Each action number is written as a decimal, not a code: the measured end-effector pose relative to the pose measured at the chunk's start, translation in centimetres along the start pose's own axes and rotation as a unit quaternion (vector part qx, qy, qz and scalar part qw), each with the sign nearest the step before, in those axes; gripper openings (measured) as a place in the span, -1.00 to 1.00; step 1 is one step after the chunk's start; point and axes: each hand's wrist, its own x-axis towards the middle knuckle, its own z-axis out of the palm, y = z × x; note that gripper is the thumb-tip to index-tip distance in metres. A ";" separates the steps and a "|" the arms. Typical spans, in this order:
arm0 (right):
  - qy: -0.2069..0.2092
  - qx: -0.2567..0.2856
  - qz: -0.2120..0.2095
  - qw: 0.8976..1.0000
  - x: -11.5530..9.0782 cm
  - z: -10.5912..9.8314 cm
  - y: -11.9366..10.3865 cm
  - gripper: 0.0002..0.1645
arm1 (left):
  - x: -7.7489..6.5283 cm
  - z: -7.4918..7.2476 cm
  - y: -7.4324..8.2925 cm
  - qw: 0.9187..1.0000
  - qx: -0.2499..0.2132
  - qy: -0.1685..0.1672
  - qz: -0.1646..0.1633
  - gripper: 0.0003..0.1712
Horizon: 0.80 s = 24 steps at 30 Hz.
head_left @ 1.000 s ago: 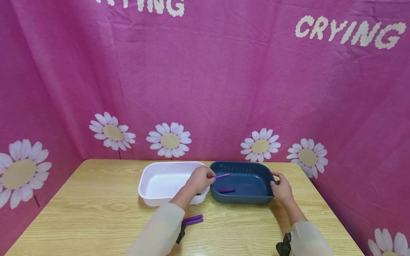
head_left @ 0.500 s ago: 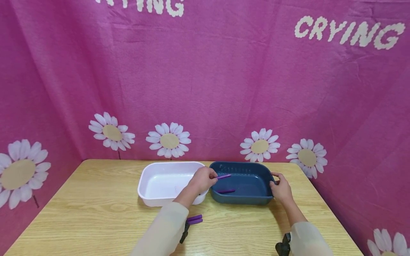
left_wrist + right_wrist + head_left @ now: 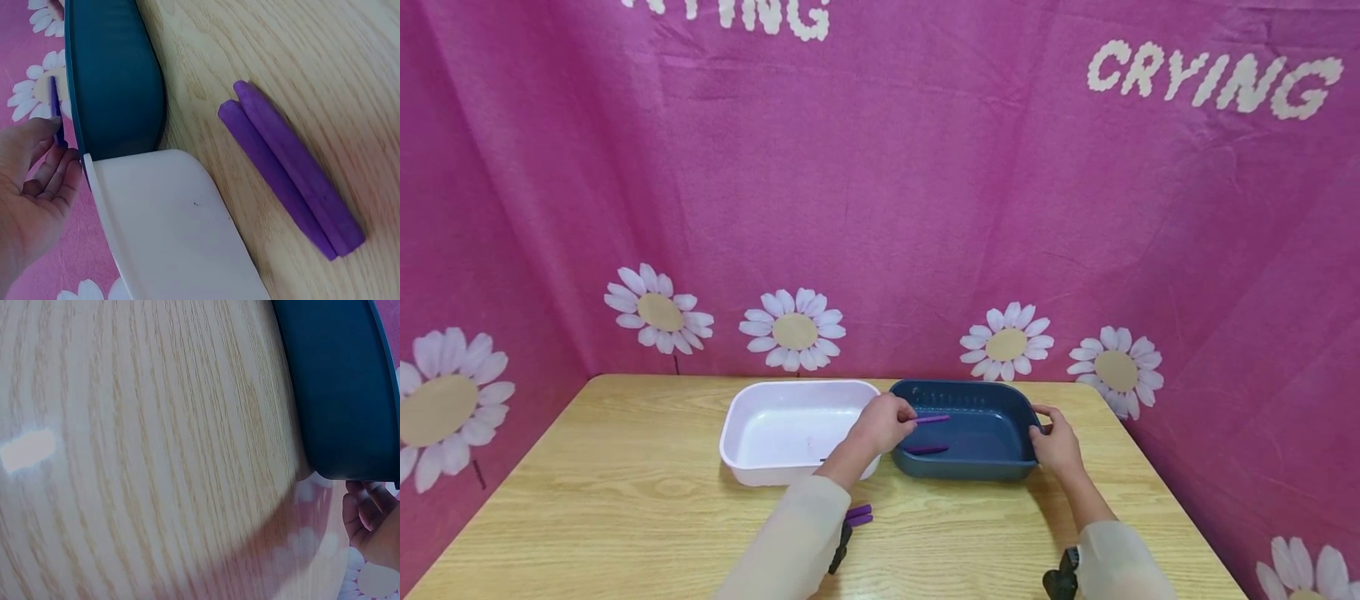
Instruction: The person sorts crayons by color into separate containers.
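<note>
My left hand (image 3: pixel 887 421) pinches a slim purple stick (image 3: pixel 936 418) between thumb and fingers, over the left part of a dark blue basin (image 3: pixel 966 470). Another purple stick (image 3: pixel 927 450) lies inside that basin near its front left corner. With the thumb at the rim, my right hand (image 3: pixel 1057 442) grips the basin's right end; in the right wrist view its curled fingers (image 3: pixel 369 509) sit just under the rim. Under my left forearm two purple sticks (image 3: pixel 294 178) lie side by side on the table, partly covered by the arm in the head view.
A white basin (image 3: pixel 767 477) stands right beside the blue one, on its left, with a small dark bit (image 3: pixel 823 459) near its front wall. Both stand on a wooden table (image 3: pixel 625 517) before a pink cloth (image 3: pixel 880 208) with daisies.
My left hand has moved slightly right with the pinched stick, farther over the blue basin. My left forearm now covers more of the two sticks on the table. The right hand keeps its grip.
</note>
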 end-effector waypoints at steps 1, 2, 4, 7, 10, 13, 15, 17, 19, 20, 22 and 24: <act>0.000 -0.001 0.000 1.000 0.0 0.0 0.0 -0.49 | 0.0 0.1 0.1 1.000 -0.001 -0.002 -0.002 -0.82; -0.001 -0.001 0.001 1.000 0.0 0.0 0.0 -0.49 | 0.0 0.1 0.1 1.000 0.000 -0.005 -0.004 -0.81; 0.001 -0.001 0.003 1.000 0.0 0.1 0.1 -0.49 | 0.0 0.2 0.2 1.000 -0.002 -0.010 -0.009 -0.77; 0.002 -0.001 0.004 1.000 -0.1 0.1 0.1 -0.49 | 0.1 0.3 0.2 1.000 -0.005 -0.015 -0.016 -0.76; 0.001 -0.001 0.005 1.000 -0.1 0.1 0.1 -0.49 | 0.1 0.3 0.1 1.000 -0.009 -0.016 -0.020 -0.77; 0.000 -0.002 0.006 1.000 -0.2 0.1 0.0 -0.49 | 0.1 0.3 0.0 0.999 -0.016 -0.018 -0.025 -0.77; 0.001 -0.002 0.005 1.000 -0.2 0.1 -0.1 -0.49 | 0.1 0.3 -0.1 0.999 -0.018 -0.021 -0.027 -0.76; 0.004 -0.003 0.003 1.000 -0.3 0.1 -0.1 -0.50 | -0.1 0.2 -0.1 0.999 -0.018 -0.022 -0.026 -0.76; 0.008 -0.004 -0.001 1.000 -0.3 0.1 -0.1 -0.50 | -0.2 0.1 -0.1 0.999 -0.018 -0.024 -0.025 -0.75; 0.011 -0.004 -0.005 1.000 -0.2 0.1 -0.1 -0.50 | -0.3 0.0 -0.1 0.999 -0.017 -0.024 -0.023 -0.76; 0.016 -0.004 -0.011 1.000 -0.2 0.1 0.0 -0.51 | -0.4 -0.1 0.0 0.999 -0.019 -0.025 -0.022 -0.77; 0.019 -0.002 -0.017 1.000 -0.2 0.1 0.0 -0.51 | -0.6 -0.3 0.0 0.999 -0.020 -0.024 -0.019 -0.77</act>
